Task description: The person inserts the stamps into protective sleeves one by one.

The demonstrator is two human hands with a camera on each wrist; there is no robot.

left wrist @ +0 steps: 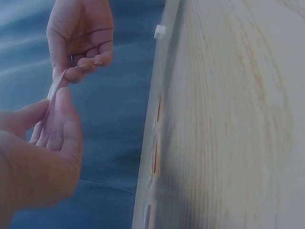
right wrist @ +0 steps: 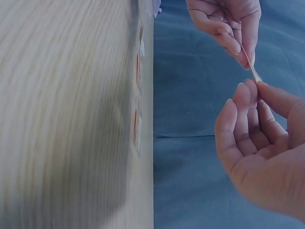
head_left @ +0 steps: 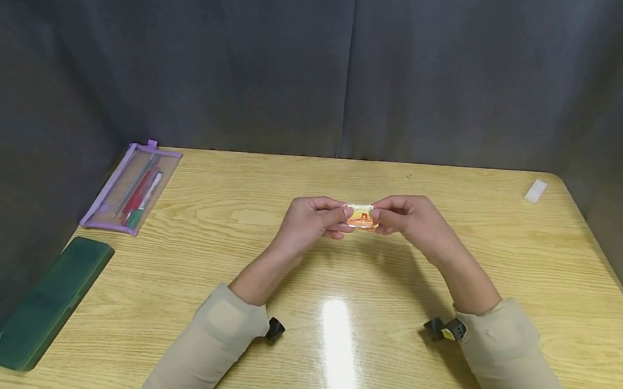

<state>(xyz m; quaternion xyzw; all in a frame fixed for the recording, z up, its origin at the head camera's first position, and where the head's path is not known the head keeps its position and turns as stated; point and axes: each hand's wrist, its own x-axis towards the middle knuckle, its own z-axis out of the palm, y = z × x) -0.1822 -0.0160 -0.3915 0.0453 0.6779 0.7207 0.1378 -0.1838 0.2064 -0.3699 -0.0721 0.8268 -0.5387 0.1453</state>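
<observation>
A small, flat, shiny packet point(head_left: 361, 217) printed in yellow and orange is held up above the table between both hands. The left hand point(head_left: 309, 222) pinches its left end between thumb and fingers. At the opposite end, the right hand point(head_left: 414, 221) pinches it in the same way. Seen nearly edge-on, the packet point(left wrist: 54, 90) looks like a thin strip in the left wrist view. In the right wrist view, its end point(right wrist: 256, 76) sits between the right thumb and a fingertip. Fingertips cover both ends.
A purple-edged mesh pouch point(head_left: 169, 174) with pens inside lies at the back left of the wooden table point(head_left: 222, 212). Nearer is a dark green case point(head_left: 56, 302). A small white block point(head_left: 535, 191) lies at the back right. Dark curtains point(head_left: 278, 63) surround the table.
</observation>
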